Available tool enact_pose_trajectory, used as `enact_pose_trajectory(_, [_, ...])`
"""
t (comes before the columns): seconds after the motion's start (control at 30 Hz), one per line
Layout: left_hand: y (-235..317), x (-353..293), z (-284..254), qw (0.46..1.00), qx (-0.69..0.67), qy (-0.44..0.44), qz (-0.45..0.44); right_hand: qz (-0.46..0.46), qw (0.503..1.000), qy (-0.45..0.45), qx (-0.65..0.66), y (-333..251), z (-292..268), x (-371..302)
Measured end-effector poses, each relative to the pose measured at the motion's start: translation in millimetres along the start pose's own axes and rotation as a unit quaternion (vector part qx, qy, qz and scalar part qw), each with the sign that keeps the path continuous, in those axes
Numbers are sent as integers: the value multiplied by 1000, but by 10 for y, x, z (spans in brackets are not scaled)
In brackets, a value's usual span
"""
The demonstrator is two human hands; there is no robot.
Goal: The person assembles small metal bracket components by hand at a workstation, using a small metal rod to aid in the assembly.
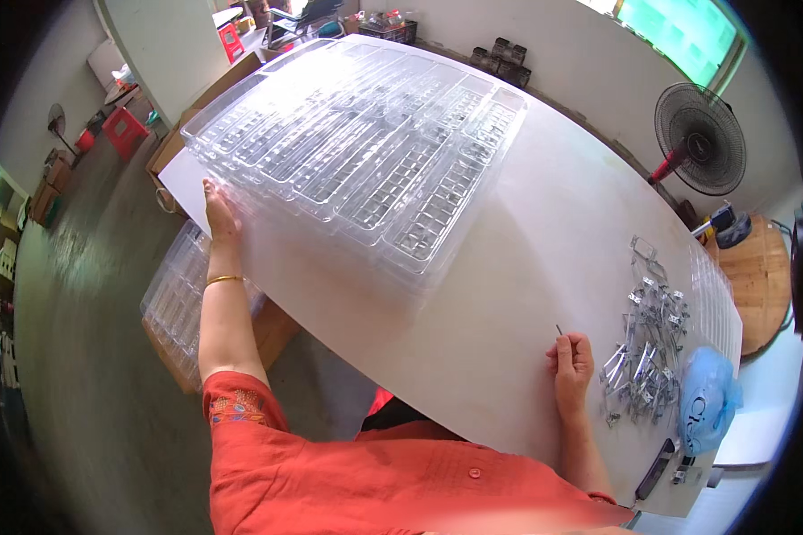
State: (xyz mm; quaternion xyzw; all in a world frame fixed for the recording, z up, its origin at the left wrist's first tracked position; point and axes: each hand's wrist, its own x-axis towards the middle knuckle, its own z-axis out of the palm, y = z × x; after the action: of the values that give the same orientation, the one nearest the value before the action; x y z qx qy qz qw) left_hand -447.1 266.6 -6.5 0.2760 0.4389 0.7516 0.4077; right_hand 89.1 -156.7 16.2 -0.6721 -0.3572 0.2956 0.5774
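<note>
A broad stack of clear plastic blister trays (352, 169) lies on the left and far part of the white table, with small metallic-looking pieces showing in its rows of compartments. My left hand (221, 214) is closed at the near left edge of these trays; some of its fingers are hidden. Over the table's right half, my right hand (569, 357) pinches a thin dark pin (559, 330) that sticks up past the fingertips. Just right of that hand spreads a loose heap of silvery metal clips (647, 366). A blue plastic bag (708, 401) sits beside the heap.
A dark narrow tool (656, 470) lies at the table's near right. More clear trays (174, 299) rest on a cardboard box (281, 330) below the left edge. Beyond the right side stand a black fan (699, 138) and a round wooden table (758, 285). A red stool (125, 132) is far left.
</note>
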Motion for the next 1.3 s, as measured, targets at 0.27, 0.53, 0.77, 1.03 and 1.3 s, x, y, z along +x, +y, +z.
enact_pose_trajectory(0.27, [56,-195,114,1000,16,7,9,-12,1000,-1,-2,-13,30,-20])
enact_pose_trajectory(0.53, [-130,-125,179,996,-33,-64,-58,-23,1000,-8,8,-17,46,-19])
enact_pose_trajectory(0.77, [-315,-684,756,990,0,-101,-95,-27,1000,4,-8,39,-32,-33])
enact_pose_trajectory(1.03, [-542,-1002,1193,981,-39,-138,-126,-16,1000,-5,15,-18,25,-29])
enact_pose_trajectory(1.3, [-541,-1338,1603,964,-12,-195,-177,-31,999,-10,42,35,-41,-25])
